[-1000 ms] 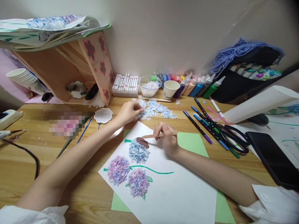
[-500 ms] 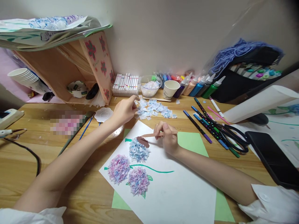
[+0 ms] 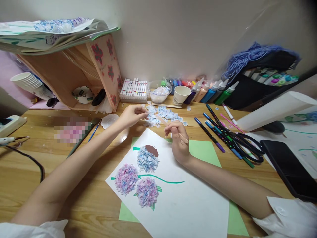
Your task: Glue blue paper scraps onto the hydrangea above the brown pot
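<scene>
My right hand (image 3: 178, 142) grips a flat wooden craft stick (image 3: 161, 119), whose far end is raised over torn blue and white paper scraps (image 3: 170, 115). At the left edge of those scraps, my left hand (image 3: 133, 115) has thumb and fingers pinched together; what is between them, if anything, is too small to name. Below both hands lies a white sheet (image 3: 193, 198) with drawn green stems and leaves. On it are a blue crumpled-paper flower (image 3: 148, 161) with a bare brown patch (image 3: 151, 150) at its top, and two pink-purple paper flowers (image 3: 125, 179).
Green paper (image 3: 203, 150) lies under the sheet. Behind stand a marker box (image 3: 133, 91), a plastic bowl (image 3: 159, 94), a paper cup (image 3: 182, 95) and paint bottles (image 3: 210, 92). At right are pens (image 3: 209, 134), scissors (image 3: 250, 148) and a phone (image 3: 284, 168).
The craft stick has lifted off the blue flower's brown patch and now points up toward the scraps. My left hand has turned slightly, its fingertips now pinched at the scraps' edge.
</scene>
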Motion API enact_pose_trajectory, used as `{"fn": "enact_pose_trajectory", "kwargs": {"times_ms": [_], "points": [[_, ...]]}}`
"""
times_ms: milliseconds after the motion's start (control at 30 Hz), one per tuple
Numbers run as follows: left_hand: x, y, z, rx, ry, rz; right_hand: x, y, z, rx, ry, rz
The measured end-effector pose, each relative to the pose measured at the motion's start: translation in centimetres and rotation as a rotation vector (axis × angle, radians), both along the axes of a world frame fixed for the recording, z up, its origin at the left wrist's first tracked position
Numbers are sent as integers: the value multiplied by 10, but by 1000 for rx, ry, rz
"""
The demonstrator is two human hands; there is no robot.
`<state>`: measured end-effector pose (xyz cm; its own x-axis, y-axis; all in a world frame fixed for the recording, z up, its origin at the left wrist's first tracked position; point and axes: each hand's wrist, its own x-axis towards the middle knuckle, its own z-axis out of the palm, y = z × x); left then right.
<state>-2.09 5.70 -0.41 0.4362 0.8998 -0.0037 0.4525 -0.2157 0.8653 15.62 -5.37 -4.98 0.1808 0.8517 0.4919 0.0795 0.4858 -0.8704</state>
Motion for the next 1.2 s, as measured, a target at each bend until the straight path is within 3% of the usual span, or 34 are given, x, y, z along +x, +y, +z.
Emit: {"fn": "enact_pose_trajectory", "kwargs": {"times_ms": [200,300,433,533,600,767,1200], "points": [[0,0,3,314,255,57,0,-1,1,-12,-9,16],[-1,-1,4,393,235,94,1,0,0,-10,-19,18],[0,-17,10,154,63,90,1,1,1,-58,-8,56],[2,-43,13,-70,-21,10,1,1,3,-105,26,81],[4,-61,14,-129,-29,-17,1,1,3,-137,36,114],[7,-83,15,-84,25,26,0,0,0,-148,29,220],[3,-82,17,47,135,8,-1,-2,-1,-128,-94,233]]}}
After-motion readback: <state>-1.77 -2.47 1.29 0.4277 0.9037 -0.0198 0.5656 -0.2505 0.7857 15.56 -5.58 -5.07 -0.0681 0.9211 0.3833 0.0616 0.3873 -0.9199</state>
